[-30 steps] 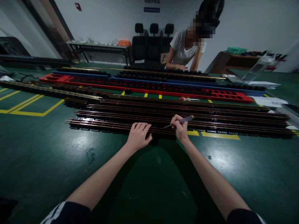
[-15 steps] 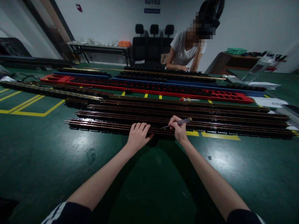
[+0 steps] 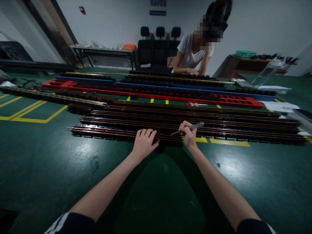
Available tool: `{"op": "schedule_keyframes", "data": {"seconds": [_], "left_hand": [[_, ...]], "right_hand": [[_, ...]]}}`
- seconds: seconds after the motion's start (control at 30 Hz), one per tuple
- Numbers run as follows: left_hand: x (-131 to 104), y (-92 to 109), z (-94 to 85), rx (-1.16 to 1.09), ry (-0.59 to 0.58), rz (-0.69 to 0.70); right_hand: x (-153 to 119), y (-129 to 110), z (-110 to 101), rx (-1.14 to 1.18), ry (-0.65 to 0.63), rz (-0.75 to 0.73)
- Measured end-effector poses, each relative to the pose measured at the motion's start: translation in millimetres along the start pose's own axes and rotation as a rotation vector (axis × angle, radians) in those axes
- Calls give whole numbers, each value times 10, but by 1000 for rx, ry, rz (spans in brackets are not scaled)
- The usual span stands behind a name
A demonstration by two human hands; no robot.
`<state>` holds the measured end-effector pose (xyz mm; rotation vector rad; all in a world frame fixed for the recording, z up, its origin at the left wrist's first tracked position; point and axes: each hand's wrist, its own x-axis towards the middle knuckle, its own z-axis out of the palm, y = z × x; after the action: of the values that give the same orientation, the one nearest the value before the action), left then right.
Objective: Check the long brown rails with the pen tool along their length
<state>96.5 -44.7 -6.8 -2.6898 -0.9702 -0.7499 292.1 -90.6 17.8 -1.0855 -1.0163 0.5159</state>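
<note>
Long dark strips with thin copper-coloured rods (image 3: pixel 109 130) lie side by side across the green table (image 3: pixel 97 182). My left hand (image 3: pixel 144 143) rests on the nearest strip, its fingers apart over the rods and its thumb toward the right. To the right of it, my right hand (image 3: pixel 188 135) is closed around the handle of a screwdriver (image 3: pixel 196 126). The thin shaft points left and down, and its tip is at the rods between my two hands. Whether the tip touches a rod is too small to tell.
Behind the strips lies a long red frame (image 3: pixel 243 100) with dark parts, then blue rails (image 3: pixel 264 96). A small screwdriver (image 3: pixel 195 104) lies before the red frame. A person in a white shirt (image 3: pixel 192 53) leans at the far edge. A clear bottle (image 3: pixel 266 73) stands at right.
My right hand has shifted slightly to the right with the screwdriver, and the tip has moved the same way. My left hand has stayed in place.
</note>
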Motion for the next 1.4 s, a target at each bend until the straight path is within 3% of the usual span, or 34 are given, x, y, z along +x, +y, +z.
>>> {"op": "schedule_keyframes", "data": {"seconds": [0.27, 1.1, 1.4], "left_hand": [[1, 3, 4, -2, -1, -4], [-7, 0, 6, 21, 8, -89], [0, -3, 14, 20, -2, -92]], "right_hand": [[53, 5, -104, -92, -79, 8], [114, 67, -209, -33, 60, -36], [102, 49, -200, -46, 46, -91]]}}
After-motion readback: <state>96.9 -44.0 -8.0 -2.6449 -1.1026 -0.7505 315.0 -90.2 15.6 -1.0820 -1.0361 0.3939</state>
